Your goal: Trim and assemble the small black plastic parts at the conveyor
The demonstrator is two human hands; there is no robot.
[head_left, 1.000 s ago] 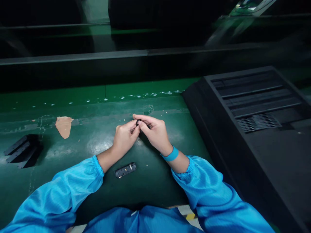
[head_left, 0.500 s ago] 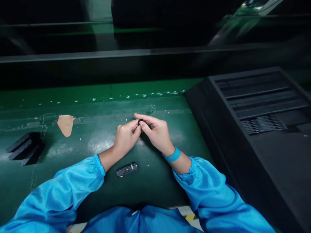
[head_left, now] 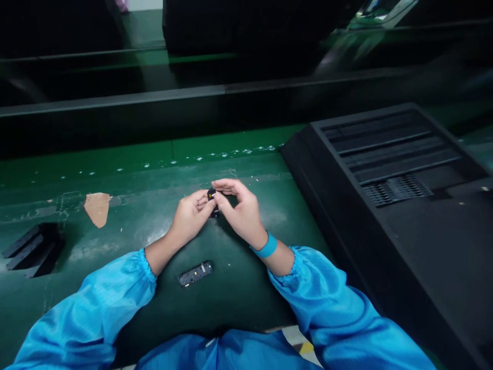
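Your left hand pinched a small black module above the green worktable; your right hand met it thumb-first, gripping or not, I couldn't tell. A second module lay nearer you.

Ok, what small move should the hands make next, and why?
Perhaps ease the right hand slightly aside while the left hand holds the small black part steady: both hands are at it, and together they cover much of its surface.
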